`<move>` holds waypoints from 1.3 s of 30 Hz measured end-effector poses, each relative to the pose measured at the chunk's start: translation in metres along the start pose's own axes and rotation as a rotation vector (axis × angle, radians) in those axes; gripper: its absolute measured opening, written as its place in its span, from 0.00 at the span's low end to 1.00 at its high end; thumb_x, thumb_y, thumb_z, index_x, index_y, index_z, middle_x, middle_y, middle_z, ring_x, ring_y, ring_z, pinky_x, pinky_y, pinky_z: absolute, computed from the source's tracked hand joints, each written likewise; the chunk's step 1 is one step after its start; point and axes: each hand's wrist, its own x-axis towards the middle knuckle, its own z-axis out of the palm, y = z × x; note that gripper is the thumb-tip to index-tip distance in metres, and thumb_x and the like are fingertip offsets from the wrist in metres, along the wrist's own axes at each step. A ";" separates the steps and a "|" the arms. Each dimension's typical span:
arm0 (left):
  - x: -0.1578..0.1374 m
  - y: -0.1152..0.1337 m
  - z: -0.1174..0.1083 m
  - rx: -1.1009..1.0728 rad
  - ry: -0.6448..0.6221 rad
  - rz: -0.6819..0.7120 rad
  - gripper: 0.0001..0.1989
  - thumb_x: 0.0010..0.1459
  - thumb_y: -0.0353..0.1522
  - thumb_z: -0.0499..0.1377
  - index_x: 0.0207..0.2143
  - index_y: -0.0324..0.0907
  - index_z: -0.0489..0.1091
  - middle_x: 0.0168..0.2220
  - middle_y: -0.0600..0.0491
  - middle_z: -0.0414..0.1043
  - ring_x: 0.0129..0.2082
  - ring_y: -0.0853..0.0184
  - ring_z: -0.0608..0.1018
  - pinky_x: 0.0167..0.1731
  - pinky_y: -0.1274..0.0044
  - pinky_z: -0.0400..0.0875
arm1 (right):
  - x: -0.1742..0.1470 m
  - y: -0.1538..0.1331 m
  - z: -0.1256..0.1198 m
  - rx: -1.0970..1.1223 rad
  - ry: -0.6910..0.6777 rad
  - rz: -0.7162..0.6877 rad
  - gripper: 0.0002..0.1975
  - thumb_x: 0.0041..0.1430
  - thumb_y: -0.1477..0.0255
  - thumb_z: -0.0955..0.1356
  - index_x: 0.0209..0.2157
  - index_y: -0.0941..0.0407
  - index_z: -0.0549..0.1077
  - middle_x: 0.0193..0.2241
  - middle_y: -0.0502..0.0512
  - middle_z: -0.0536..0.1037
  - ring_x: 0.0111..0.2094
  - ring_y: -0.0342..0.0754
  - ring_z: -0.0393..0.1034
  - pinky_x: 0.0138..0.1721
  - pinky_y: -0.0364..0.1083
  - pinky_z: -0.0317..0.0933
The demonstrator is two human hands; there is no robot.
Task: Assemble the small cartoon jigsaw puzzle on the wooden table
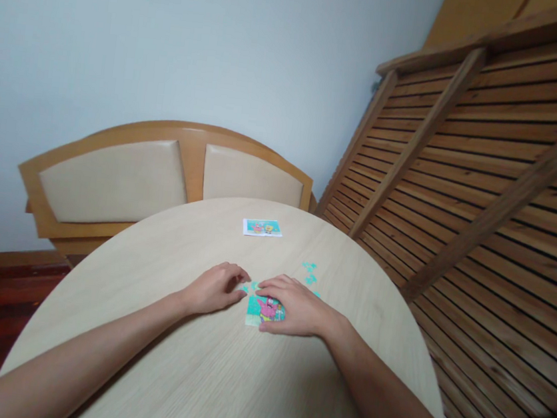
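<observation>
A partly assembled jigsaw puzzle (254,307) with a pink cartoon figure on turquoise lies on the table. My right hand (300,309) rests over its right side, fingers and thumb spread apart, hiding part of the picture. To the left of the puzzle, my left hand (216,289) is held with thumb and forefinger apart. A few loose turquoise jigsaw pieces (253,286) lie near its fingertips and along the puzzle's far edge. Whether the left fingertips touch any piece is too small to tell.
Several more loose turquoise pieces (310,273) lie beyond my right hand. A printed reference picture (263,228) lies farther back on the round wooden table (179,372). Behind stands a padded headboard (121,181); a slatted wooden frame (462,190) leans at the right.
</observation>
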 end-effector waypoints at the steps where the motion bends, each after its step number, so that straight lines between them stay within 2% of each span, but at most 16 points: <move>1: 0.000 0.001 0.000 0.027 0.013 -0.004 0.11 0.58 0.34 0.62 0.44 0.42 0.73 0.38 0.50 0.75 0.39 0.61 0.76 0.42 0.71 0.70 | 0.000 0.000 0.000 -0.001 0.000 -0.001 0.33 0.51 0.51 0.73 0.55 0.54 0.73 0.54 0.59 0.75 0.55 0.57 0.66 0.58 0.54 0.58; 5: 0.001 0.006 0.002 0.098 0.027 -0.052 0.10 0.59 0.37 0.63 0.40 0.41 0.74 0.37 0.48 0.74 0.38 0.60 0.75 0.41 0.71 0.69 | 0.000 0.000 0.000 0.003 0.000 -0.002 0.33 0.51 0.51 0.73 0.55 0.53 0.73 0.54 0.59 0.75 0.55 0.57 0.66 0.58 0.54 0.58; 10: 0.002 0.003 0.004 0.074 -0.004 -0.103 0.06 0.59 0.33 0.62 0.38 0.41 0.75 0.36 0.49 0.74 0.38 0.61 0.75 0.42 0.72 0.68 | -0.001 0.000 0.000 0.001 0.001 -0.003 0.33 0.51 0.52 0.74 0.55 0.54 0.73 0.54 0.59 0.75 0.55 0.57 0.66 0.58 0.53 0.58; 16: 0.002 -0.002 0.002 0.011 -0.054 -0.046 0.05 0.59 0.30 0.60 0.37 0.42 0.75 0.36 0.50 0.74 0.38 0.62 0.74 0.44 0.72 0.67 | -0.001 0.001 0.001 -0.003 0.007 -0.003 0.33 0.51 0.51 0.74 0.55 0.53 0.73 0.54 0.58 0.75 0.55 0.57 0.66 0.58 0.53 0.58; 19: 0.001 -0.001 0.001 0.015 -0.056 -0.034 0.06 0.59 0.30 0.60 0.39 0.42 0.74 0.38 0.49 0.74 0.40 0.61 0.74 0.45 0.71 0.67 | -0.001 0.001 0.001 -0.001 0.004 -0.001 0.33 0.51 0.51 0.74 0.55 0.53 0.73 0.54 0.58 0.75 0.55 0.57 0.66 0.58 0.53 0.57; 22: 0.000 0.002 0.001 0.055 -0.028 -0.088 0.09 0.59 0.32 0.61 0.43 0.40 0.73 0.39 0.47 0.73 0.40 0.59 0.74 0.44 0.70 0.68 | -0.001 0.001 0.001 0.003 0.001 0.005 0.34 0.51 0.51 0.73 0.55 0.53 0.73 0.54 0.58 0.75 0.55 0.57 0.66 0.58 0.53 0.57; 29: 0.002 -0.001 0.001 0.058 -0.037 -0.105 0.07 0.59 0.33 0.61 0.40 0.41 0.74 0.39 0.47 0.73 0.41 0.59 0.74 0.45 0.69 0.67 | -0.001 0.001 0.001 0.008 0.005 -0.001 0.34 0.51 0.50 0.73 0.55 0.54 0.73 0.54 0.59 0.75 0.55 0.57 0.66 0.58 0.54 0.58; 39: 0.001 0.004 0.002 -0.042 -0.039 -0.060 0.05 0.59 0.29 0.58 0.38 0.42 0.73 0.33 0.52 0.75 0.35 0.64 0.74 0.37 0.76 0.67 | -0.001 0.001 0.001 0.005 0.009 0.004 0.33 0.51 0.51 0.73 0.55 0.53 0.73 0.53 0.59 0.75 0.55 0.57 0.66 0.57 0.53 0.58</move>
